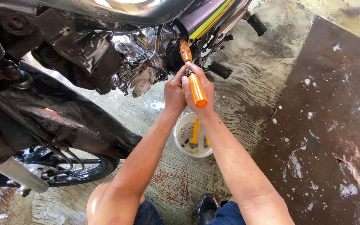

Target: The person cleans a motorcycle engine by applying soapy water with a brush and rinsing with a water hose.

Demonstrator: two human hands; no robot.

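Head view
Landmark: a white bucket (181, 143) stood on the wet concrete floor (246, 96), between the person's forearms.
Brush: an orange-handled brush (193, 81) was held just above the bucket, its handle end pointing toward the camera and its far end reaching into the motorcycle's engine (140, 68).
Right hand: the right hand (201, 89) was above the bucket, fingers curled shut around the orange handle.
Left hand: the left hand (174, 92) was pressed against the right one, fingers folded closed; whether they gripped the handle itself could not be told.
Inside the bucket: a second brush with a yellow handle (195, 133) lay in soapy grey water.
Motorcycle: the black motorcycle (63, 96) stood up and left of the bucket, its front wheel (78, 166) to the bucket's left.
Footpeg: a black ribbed footpeg (220, 70) jutted out above the bucket, just right of the hands.
Slab: a dark wet slab (334, 125) flecked with foam lay to the right of the bucket.
Shoe: a black shoe (207, 207) was below the bucket.
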